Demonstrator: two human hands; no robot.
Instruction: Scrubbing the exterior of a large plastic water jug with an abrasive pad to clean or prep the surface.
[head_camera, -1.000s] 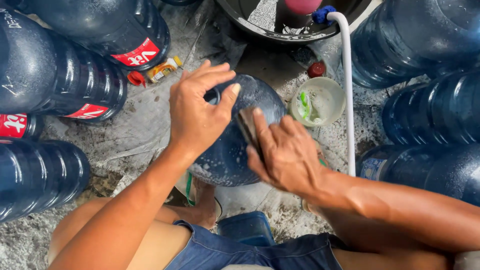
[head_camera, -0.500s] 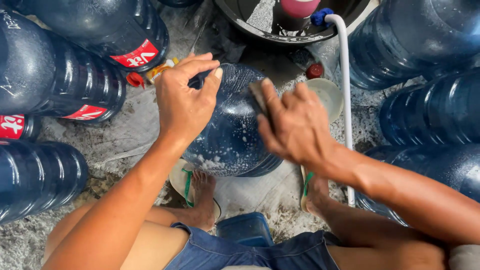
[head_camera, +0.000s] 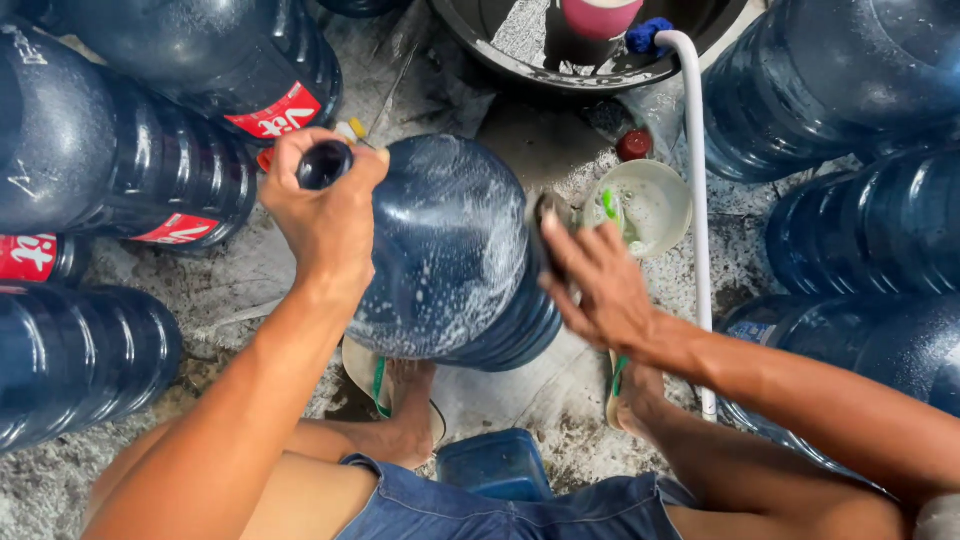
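Observation:
A large dark blue water jug (head_camera: 450, 260), wet and soapy, lies tilted on its side in front of me, its neck to the upper left. My left hand (head_camera: 320, 215) is closed around the jug's neck. My right hand (head_camera: 595, 280) presses a dark scrubbing pad (head_camera: 548, 235) against the jug's bottom end. My bare feet in sandals rest on the wet ground below the jug.
Several blue water jugs lie at the left (head_camera: 110, 170) and stand at the right (head_camera: 850, 90). A black basin (head_camera: 600, 70) sits at the top with a white hose (head_camera: 700, 220) running down. A pale bowl (head_camera: 645, 205) and a small red cap (head_camera: 634, 144) lie nearby.
The jug has tipped over onto its side. My left hand moved from its top to grip the neck, and my right hand slid down to the bottom end.

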